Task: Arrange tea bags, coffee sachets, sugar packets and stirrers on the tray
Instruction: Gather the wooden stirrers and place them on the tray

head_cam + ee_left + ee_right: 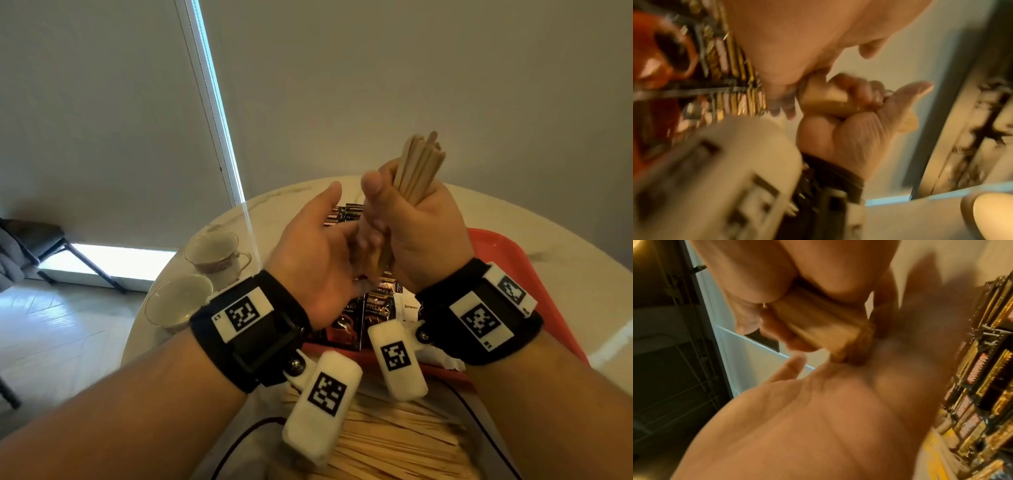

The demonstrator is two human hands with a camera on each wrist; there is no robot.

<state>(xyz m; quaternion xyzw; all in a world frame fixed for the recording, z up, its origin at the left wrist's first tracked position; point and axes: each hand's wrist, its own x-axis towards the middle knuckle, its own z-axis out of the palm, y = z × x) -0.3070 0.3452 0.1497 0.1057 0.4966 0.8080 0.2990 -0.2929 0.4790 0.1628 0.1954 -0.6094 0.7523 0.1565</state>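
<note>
Mid-frame, my right hand [416, 219] is fisted around the stirrers [419, 164], upright; my left hand [315, 253], fingers flat, props their bottom ends, probably squaring them up over the red tray [507, 260].

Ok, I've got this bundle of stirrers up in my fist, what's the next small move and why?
Probably tap the bundle's lower ends on the left hand, open beneath it, to even the stirrers; their tips stand uneven in the right hand.
</note>
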